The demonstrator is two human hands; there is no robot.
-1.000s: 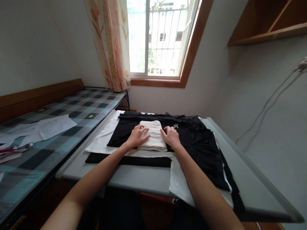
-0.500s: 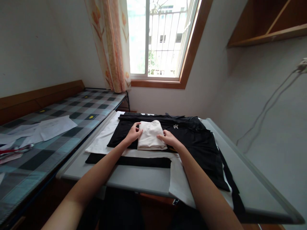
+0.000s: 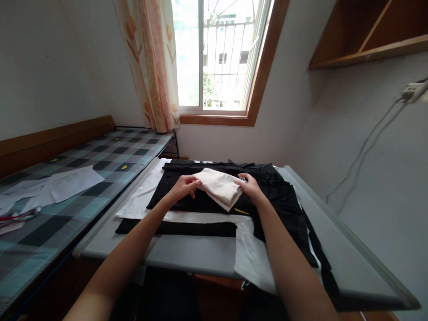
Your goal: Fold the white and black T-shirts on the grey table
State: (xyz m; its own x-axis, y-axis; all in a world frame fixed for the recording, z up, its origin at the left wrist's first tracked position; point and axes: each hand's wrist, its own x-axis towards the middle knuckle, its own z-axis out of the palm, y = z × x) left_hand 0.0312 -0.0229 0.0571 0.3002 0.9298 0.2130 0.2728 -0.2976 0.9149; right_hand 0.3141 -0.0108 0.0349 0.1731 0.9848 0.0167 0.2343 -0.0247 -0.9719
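A small folded white garment (image 3: 219, 186) is tilted at an angle above the black shirt (image 3: 197, 203). My left hand (image 3: 185, 187) pinches its left corner between thumb and fingers. At its right edge, my right hand (image 3: 250, 187) grips the fabric with the thumb on top. The black shirt lies spread out with a small white print, partly hidden by my right hand, and a yellow mark near its front edge. Beneath it lie a white shirt (image 3: 252, 249), one sleeve hanging toward me, and another black garment (image 3: 197, 228).
The clothes lie on a grey folding table (image 3: 190, 252). On the left stands a bed with a checked mattress (image 3: 70, 223), papers (image 3: 67, 185) on it. Ahead are a curtain (image 3: 154, 67) and window; a wall socket (image 3: 413, 91) with a hanging cable is on the right.
The folded white garment has turned from lying square to a diagonal tilt. My right hand has moved slightly right and my left hand slightly left, both still holding it.
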